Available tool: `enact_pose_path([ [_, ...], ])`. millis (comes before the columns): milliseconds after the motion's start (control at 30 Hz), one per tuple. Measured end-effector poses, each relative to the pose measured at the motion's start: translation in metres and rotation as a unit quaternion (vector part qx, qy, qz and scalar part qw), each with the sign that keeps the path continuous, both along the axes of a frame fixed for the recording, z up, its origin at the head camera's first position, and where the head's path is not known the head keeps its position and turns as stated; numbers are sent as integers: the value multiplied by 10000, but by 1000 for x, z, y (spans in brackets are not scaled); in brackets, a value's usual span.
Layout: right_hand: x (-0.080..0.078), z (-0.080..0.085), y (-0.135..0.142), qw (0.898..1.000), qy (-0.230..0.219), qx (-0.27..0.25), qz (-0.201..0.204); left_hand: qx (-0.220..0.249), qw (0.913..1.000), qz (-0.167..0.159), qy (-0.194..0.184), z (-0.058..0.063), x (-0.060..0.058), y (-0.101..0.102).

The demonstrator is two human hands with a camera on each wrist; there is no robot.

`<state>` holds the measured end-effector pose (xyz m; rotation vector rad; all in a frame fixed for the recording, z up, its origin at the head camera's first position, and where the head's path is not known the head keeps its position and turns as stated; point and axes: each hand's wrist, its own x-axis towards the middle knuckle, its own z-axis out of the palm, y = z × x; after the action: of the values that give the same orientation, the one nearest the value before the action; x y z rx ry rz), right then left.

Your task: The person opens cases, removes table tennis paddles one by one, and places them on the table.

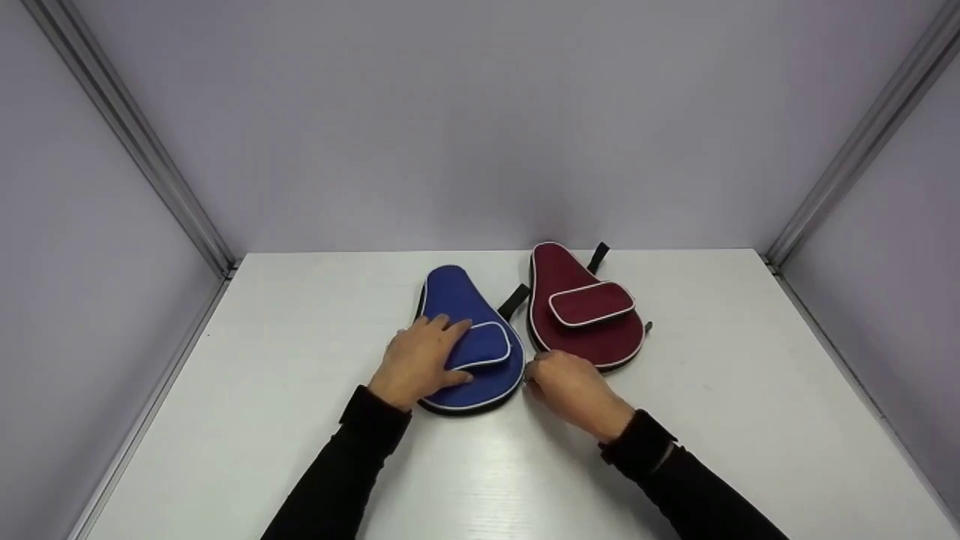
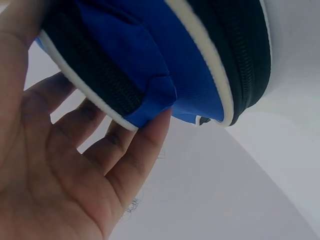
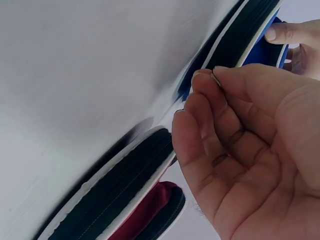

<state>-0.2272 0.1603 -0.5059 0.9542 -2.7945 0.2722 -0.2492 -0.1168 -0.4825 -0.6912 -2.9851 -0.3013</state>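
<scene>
A blue table tennis paddle case [image 1: 448,292] with white piping lies on the table, its narrow end away from me. My left hand [image 1: 420,358] rests on its left part, fingers spread over the pocket [image 2: 117,40] and thumb below it. At the case's right edge, my right hand [image 1: 571,390] pinches a thin metal zipper pull [image 3: 216,80] between thumb and index finger; most of the pull is hidden. The case's black zipper band [image 3: 240,37] shows beyond those fingertips. Just past my right hand lies a dark red paddle case [image 1: 555,274] of the same shape.
Black straps stick out from the right sides of the blue case [image 1: 514,301] and the red case [image 1: 598,257]. The white table [image 1: 300,315] is bounded by a pale back wall [image 1: 480,135] and side panels with grey metal posts.
</scene>
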Motion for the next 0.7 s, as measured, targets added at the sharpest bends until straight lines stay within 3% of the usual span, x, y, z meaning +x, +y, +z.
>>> enact_pose_path([
  [467, 22, -2, -24, 9981, 87, 216, 567, -174, 9995, 48, 243, -2, 2, 3],
  [700, 18, -2, -19, 9988, 229, 120, 420, -398, 9991, 24, 133, 3, 10, 11],
])
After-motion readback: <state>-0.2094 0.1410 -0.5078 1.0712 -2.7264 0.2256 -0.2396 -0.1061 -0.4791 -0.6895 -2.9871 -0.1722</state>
